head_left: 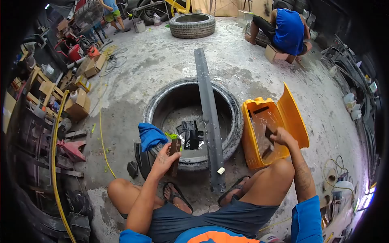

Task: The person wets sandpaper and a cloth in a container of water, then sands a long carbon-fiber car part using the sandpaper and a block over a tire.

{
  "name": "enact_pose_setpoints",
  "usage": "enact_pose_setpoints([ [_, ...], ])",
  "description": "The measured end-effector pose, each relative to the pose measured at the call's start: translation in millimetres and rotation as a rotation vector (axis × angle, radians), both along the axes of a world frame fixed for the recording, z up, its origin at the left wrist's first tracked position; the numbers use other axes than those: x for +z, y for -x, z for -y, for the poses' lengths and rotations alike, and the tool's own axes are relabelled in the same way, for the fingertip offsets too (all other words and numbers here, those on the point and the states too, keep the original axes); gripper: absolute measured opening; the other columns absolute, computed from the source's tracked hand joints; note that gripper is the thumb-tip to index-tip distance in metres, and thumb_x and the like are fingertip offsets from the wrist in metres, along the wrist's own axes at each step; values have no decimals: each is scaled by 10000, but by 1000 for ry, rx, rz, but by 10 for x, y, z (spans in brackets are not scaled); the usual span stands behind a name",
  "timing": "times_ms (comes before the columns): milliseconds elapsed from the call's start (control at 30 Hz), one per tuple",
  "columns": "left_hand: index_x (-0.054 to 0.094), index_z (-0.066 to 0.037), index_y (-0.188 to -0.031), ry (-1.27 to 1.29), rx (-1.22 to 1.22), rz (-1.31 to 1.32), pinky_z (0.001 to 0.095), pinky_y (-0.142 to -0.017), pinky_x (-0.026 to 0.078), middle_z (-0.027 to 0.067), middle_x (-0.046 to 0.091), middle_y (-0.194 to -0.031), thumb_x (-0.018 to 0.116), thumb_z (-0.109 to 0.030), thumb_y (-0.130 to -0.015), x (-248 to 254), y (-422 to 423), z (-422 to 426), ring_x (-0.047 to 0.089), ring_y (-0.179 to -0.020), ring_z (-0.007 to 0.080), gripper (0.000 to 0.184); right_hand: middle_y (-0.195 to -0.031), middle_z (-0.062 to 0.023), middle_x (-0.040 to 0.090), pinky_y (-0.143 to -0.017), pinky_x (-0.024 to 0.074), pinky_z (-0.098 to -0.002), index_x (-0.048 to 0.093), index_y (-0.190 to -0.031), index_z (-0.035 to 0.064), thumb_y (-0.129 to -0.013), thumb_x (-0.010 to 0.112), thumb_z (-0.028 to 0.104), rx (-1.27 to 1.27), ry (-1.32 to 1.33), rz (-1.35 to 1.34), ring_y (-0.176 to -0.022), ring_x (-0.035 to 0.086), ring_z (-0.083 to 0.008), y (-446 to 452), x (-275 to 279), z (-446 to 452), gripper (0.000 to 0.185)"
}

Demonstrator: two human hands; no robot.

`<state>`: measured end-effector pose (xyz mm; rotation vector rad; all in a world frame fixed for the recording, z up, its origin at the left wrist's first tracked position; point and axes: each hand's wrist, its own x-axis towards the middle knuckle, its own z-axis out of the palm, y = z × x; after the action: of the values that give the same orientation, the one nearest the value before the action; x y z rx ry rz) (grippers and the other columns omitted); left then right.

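My left hand (165, 158) is closed round a dark brown block (175, 156) at the near left rim of a tire (152, 97) lying flat. A blue cloth (151, 137) lies just beyond that hand. My right hand (283, 137) is over a cut-open yellow container (253, 150), its fingers closed on a dark block (269, 133). Another dark piece (267, 151) lies in the container. A long dark bar (207, 93) rests across the tire, with a small white piece (221, 171) near its lower end. Inside the tire are black pieces (191, 135).
Another tire (192, 26) lies farther back. A person in a blue top (288, 32) sits at the back right; another person (113, 14) stands at the back left. Cardboard boxes (78, 106) and a yellow strip (54, 162) are at left. A hose (102, 137) crosses the floor.
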<state>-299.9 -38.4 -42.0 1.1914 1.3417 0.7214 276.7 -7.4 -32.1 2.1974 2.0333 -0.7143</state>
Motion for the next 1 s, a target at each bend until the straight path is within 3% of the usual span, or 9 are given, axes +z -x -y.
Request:
enact_pose_setpoints([
  [100, 418, 28, -1510, -150, -49, -109, 374, -959, 520, 196, 657, -1225, 803, -299, -863, -206, -150, -100, 666, -1092, 287, 821, -720, -257, 683, -687, 557, -458, 743, -822, -36, -849, 673, 292, 4, -218, -53, -698, 713, -372, 392, 653, -4, 336],
  [167, 471, 10, -1496, -261, -41, -214, 336, -942, 509, 126, 680, -1168, 793, -239, -891, -94, -326, -88, 633, -1058, 188, 730, -727, -244, 688, -689, 557, -455, 738, -811, -30, -851, 670, 291, 2, -254, -66, -712, 715, -368, 499, 780, -27, 331],
  [233, 484, 20, -1470, -231, -54, -210, 383, -980, 502, 190, 663, -1204, 774, -215, -891, -142, -367, -61, 646, -1101, 283, 689, -735, -230, 693, -690, 558, -452, 733, -799, -23, -853, 667, 291, 5, -298, -87, -725, 717, -363, 578, 838, -37, 326],
  [333, 513, 16, -1416, -595, -80, -493, 478, -1058, 458, 322, 593, -1264, 720, -159, -885, -347, -406, 9, 573, -1204, 492, 596, -841, -206, 733, -740, 570, -455, 762, -852, 16, -865, 682, 317, -50, -165, 48, -809, 727, -375, 562, 923, -101, 312],
  [467, 501, 58, -1409, -715, -186, -538, 456, -984, 525, 292, 618, -1246, 726, -193, -906, -226, -577, -75, 633, -1146, 439, 606, -758, -225, 709, -676, 557, -449, 732, -838, -42, -836, 695, 320, -160, -197, 71, -697, 711, -359, 249, 825, -91, 365],
  [533, 579, 44, -1360, -273, -227, -166, 409, -958, 547, 243, 688, -1220, 784, -262, -896, 70, -1013, -12, 693, -1106, 352, 592, -704, -206, 683, -640, 546, -431, 690, -785, -58, -834, 686, 302, -227, -228, -96, -646, 691, -313, 39, 809, -35, 363],
  [633, 640, 25, -1317, -418, -412, -178, 374, -923, 561, 210, 730, -1199, 820, -354, -873, 250, -2062, -132, 721, -1061, 282, 611, -592, -141, 602, -556, 501, -380, 569, -665, -66, -829, 657, 264, -255, -320, -330, -552, 619, -197, -179, 763, -52, 379],
  [833, 627, 38, -1272, -592, -671, -219, 454, -977, 525, 273, 683, -1200, 789, -274, -877, -524, -4210, -489, 664, -1120, 428, 529, -640, -221, 592, -602, 489, -428, 658, -743, -67, -789, 651, 265, -308, -598, -448, -580, 606, -286, -349, 803, -42, 336],
  [1000, 556, 86, -1232, -459, -801, -197, 525, -930, 522, 333, 596, -1159, 729, -254, -918, -1045, -4977, -585, 620, -1067, 502, 494, -932, -210, 704, -713, 532, -377, 700, -882, -94, -798, 672, 205, -329, -584, -502, -741, 677, -299, -395, 901, -46, 312],
])
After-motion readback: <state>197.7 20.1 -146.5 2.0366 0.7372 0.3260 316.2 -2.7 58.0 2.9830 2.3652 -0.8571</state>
